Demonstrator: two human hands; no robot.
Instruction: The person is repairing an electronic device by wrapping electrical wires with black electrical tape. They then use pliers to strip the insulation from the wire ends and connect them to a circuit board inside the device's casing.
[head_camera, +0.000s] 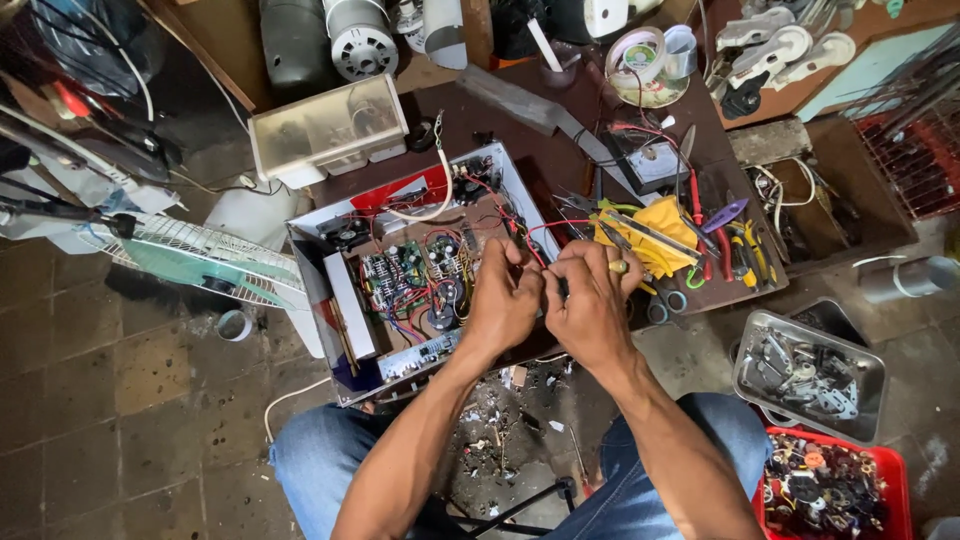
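Both hands are held close together above the right edge of the open amplifier chassis, fingertips nearly touching. The left hand is curled with its fingers pinched on a thin red wire that runs up out of the chassis; the right hand, a ring on one finger, is closed around what is probably a small dark tool or wire end, though the view is too cramped for that to be told with certainty.

The chassis lies just left of and partly beneath the hands, tilted on a low dark workbench, its circuit boards and coloured wiring exposed. Pale, boxy plastic housing is seen behind it, and a fan guard rests on the floor to the left. A yellow cloth with pliers and screwdrivers is spread just beyond the right hand. Further right, a metal tray of parts and a red bin of small components are set on the floor. A solder spool stands at the far side of the bench.
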